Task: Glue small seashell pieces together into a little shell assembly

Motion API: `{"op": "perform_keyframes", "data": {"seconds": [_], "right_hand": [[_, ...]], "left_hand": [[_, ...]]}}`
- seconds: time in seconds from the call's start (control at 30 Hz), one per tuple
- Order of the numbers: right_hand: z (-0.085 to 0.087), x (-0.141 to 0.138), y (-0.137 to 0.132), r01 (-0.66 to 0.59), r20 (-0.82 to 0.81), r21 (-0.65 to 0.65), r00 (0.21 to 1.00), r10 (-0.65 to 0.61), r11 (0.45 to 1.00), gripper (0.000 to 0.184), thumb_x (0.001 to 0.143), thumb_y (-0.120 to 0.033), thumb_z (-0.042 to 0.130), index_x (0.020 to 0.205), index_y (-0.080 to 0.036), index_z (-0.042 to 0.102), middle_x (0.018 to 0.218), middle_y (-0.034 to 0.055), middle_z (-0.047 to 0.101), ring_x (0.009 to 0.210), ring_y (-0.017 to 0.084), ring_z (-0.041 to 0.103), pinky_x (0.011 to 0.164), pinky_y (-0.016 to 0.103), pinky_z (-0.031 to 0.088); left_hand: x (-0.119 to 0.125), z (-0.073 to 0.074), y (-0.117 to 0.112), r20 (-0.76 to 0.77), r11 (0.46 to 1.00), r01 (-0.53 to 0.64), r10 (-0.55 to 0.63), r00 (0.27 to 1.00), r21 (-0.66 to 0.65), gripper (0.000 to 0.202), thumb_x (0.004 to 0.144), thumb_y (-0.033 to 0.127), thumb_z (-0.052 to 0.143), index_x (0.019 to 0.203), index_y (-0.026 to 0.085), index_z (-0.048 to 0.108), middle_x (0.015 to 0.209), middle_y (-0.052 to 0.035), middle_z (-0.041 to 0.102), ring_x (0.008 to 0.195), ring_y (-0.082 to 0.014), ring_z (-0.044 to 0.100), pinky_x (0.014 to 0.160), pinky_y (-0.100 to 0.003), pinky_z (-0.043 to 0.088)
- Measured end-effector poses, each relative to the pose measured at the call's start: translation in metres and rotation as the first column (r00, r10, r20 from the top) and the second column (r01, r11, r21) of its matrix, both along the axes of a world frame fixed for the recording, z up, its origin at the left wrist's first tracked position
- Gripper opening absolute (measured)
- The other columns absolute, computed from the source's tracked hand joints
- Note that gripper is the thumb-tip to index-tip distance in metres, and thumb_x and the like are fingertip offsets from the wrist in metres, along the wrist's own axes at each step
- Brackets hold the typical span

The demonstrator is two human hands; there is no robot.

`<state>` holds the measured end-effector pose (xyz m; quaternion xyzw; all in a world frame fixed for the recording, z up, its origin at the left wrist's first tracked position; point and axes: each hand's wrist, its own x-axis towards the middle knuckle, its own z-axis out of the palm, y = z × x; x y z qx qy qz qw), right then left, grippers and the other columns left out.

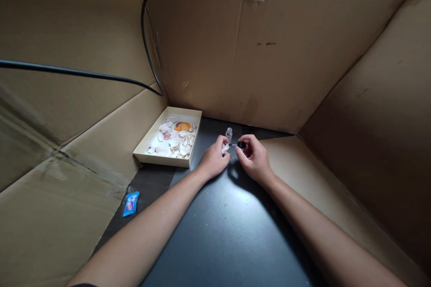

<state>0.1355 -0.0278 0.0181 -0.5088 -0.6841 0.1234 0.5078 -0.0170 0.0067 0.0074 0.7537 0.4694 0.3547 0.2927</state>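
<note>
My left hand [215,158] is closed on a small whitish seashell [225,148], pinched between thumb and fingers. Between the thumb and fingers of my right hand [254,157] is a round black brush cap [241,145]. A thin stem runs from the cap leftward to the shell; whether its tip touches the shell I cannot tell. Just behind both hands, a small clear bottle [229,133] stands upright and uncapped on the dark tabletop [215,228].
To the left lies a shallow cream box [163,160] holding several shells, one of them orange. A blue wrapped packet [131,203] rests near the left edge. Cardboard walls [269,71] enclose the table, and a black cable [84,73] hangs at upper left.
</note>
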Motion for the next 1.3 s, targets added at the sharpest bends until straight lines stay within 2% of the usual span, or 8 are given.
{"op": "perform_keyframes", "data": {"seconds": [0.2,0.33,0.47,1.03,1.17,1.3], "right_hand": [[0.0005,-0.0001,-0.0005,-0.029,-0.008,-0.002,1.0,0.029,1.0,0.015,0.083,-0.026,0.057,0.096,-0.021,0.052,0.069,-0.0031,0.05,0.057,0.011,0.046,0.055,0.024,0.039],[0.0005,-0.0004,-0.001,0.005,-0.002,-0.006,1.0,-0.005,1.0,0.014,0.082,-0.026,0.058,0.094,-0.021,0.052,0.069,-0.0029,0.051,0.057,0.011,0.045,0.055,0.024,0.038],[0.0003,-0.0004,-0.0015,-0.024,0.009,-0.008,1.0,0.024,1.0,0.014,0.083,-0.027,0.057,0.095,-0.021,0.052,0.068,-0.0035,0.049,0.057,0.011,0.046,0.056,0.024,0.038],[0.0005,0.0007,-0.0014,-0.034,-0.001,-0.037,0.999,0.034,0.999,0.015,0.085,-0.029,0.055,0.097,-0.021,0.053,0.069,-0.0032,0.048,0.058,0.012,0.045,0.055,0.025,0.038],[0.0009,0.0002,-0.0011,0.002,0.009,-0.025,1.0,-0.002,1.0,0.015,0.083,-0.028,0.058,0.094,-0.021,0.052,0.067,-0.0036,0.048,0.058,0.011,0.045,0.055,0.024,0.037],[0.001,0.0002,-0.0009,-0.024,-0.003,-0.029,1.0,0.023,0.999,0.015,0.084,-0.029,0.056,0.096,-0.021,0.052,0.069,-0.0034,0.049,0.058,0.011,0.045,0.055,0.024,0.038]], "left_hand": [[0.0,0.0003,-0.0006,0.002,1.0,-0.004,0.004,1.0,-0.013,0.027,0.075,0.013,0.05,0.1,0.022,0.046,0.078,0.0026,0.051,0.066,-0.0118,0.046,0.065,-0.024,0.036],[0.0,0.0009,-0.0013,0.006,1.0,-0.001,0.001,1.0,-0.008,0.028,0.074,0.011,0.05,0.099,0.022,0.046,0.079,0.0026,0.052,0.067,-0.0119,0.047,0.066,-0.024,0.037],[0.0001,0.0004,-0.0011,-0.003,1.0,-0.008,0.008,1.0,-0.007,0.027,0.075,0.012,0.05,0.1,0.022,0.047,0.079,0.0024,0.052,0.067,-0.012,0.047,0.066,-0.024,0.038],[0.0001,-0.0003,-0.0007,0.015,1.0,-0.009,0.009,1.0,-0.009,0.027,0.075,0.012,0.05,0.1,0.022,0.047,0.079,0.0028,0.052,0.069,-0.0117,0.048,0.068,-0.024,0.038],[-0.0001,0.0008,-0.0008,0.014,1.0,-0.006,0.006,1.0,-0.01,0.027,0.074,0.011,0.049,0.099,0.021,0.047,0.078,0.0031,0.051,0.068,-0.0115,0.046,0.067,-0.024,0.037],[0.0002,0.0015,-0.001,0.009,1.0,-0.007,0.007,1.0,-0.011,0.026,0.075,0.012,0.05,0.099,0.021,0.048,0.077,0.0032,0.051,0.066,-0.0111,0.045,0.065,-0.023,0.036]]}}
